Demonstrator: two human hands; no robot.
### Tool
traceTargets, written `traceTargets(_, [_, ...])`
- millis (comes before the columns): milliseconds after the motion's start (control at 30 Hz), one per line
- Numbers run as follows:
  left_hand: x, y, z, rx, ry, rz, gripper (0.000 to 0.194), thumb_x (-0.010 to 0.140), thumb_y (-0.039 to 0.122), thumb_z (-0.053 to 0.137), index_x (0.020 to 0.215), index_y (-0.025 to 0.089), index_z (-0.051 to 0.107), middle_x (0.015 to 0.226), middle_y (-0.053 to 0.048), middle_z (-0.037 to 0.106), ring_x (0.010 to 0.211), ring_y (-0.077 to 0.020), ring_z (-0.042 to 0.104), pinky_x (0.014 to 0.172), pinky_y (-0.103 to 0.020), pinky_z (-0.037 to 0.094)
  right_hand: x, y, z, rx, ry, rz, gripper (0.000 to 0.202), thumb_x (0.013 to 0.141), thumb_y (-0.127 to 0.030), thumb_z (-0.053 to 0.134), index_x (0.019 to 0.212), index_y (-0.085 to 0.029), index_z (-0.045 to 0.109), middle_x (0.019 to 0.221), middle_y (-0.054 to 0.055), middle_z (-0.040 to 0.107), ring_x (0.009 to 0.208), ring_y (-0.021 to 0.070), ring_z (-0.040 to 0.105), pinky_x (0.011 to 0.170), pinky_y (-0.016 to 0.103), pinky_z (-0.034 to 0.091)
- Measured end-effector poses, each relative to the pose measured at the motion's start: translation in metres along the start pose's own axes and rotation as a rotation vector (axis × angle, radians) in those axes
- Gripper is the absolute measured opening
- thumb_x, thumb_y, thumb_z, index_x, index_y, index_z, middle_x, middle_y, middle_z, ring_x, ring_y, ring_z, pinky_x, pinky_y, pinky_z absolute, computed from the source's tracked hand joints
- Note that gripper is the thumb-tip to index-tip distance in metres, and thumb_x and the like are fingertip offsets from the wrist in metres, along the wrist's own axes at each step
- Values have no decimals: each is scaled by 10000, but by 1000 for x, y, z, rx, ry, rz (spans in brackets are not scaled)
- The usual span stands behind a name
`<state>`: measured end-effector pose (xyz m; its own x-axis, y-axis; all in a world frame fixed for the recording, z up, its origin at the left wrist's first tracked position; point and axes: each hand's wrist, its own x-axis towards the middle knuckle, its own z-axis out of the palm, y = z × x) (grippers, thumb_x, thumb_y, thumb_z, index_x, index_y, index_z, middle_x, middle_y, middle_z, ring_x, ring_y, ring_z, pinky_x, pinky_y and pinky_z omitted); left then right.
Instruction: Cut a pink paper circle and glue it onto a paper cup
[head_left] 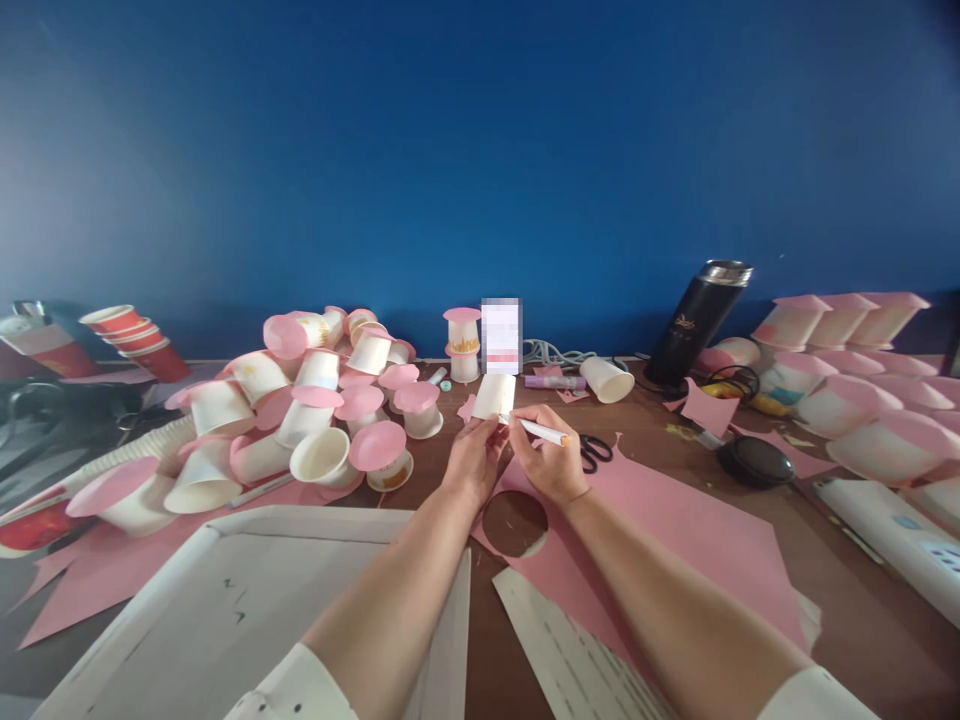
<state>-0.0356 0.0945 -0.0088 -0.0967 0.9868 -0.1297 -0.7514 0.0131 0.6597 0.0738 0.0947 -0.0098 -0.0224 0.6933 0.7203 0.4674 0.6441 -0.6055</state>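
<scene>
1. The white paper cup (495, 395) is located above the brown tabletop (480, 600), in front of the phone (502, 338). Its long axis is set nearly upright, with the upper end leaned slightly to the right.
2. The cup is gripped near its lower end by the left hand (478, 458); the fingers are closed on it, with their far side hidden.
3. The white pen (541, 430) is pinched in the closed fingers of the right hand (551, 460).
4. The pen's long axis is laid across the cup's axis, sloped gently down to the right. The tip is pointed left at the cup's lower part; contact cannot be confirmed. The orange-marked end is directed right.
5. The black-handled scissors (598, 455) are placed just beside the right hand.
6. The holed pink paper sheet (675, 530) is spread beneath the right forearm.
</scene>
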Motion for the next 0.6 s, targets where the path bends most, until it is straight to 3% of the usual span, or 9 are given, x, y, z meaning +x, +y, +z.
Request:
traceTargets(400, [1, -1, 0, -7, 19, -10, 79, 754, 79, 591, 718, 128, 642, 721, -21, 633, 678, -101, 589, 735, -220, 459, -1, -1, 0, -26, -30, 40, 88, 837, -260, 565, 810, -213, 634, 797, 30, 689, 733, 166, 651, 642, 256, 505])
traceTargets(600, [1, 2, 3, -84, 100, -42, 120, 785, 36, 560, 729, 107, 638, 717, -36, 651, 659, -88, 601, 706, -201, 485, 2, -2, -2, 9, 47, 50, 91, 852, -255, 557, 877, -212, 633, 829, 36, 682, 767, 174, 649, 683, 276, 517])
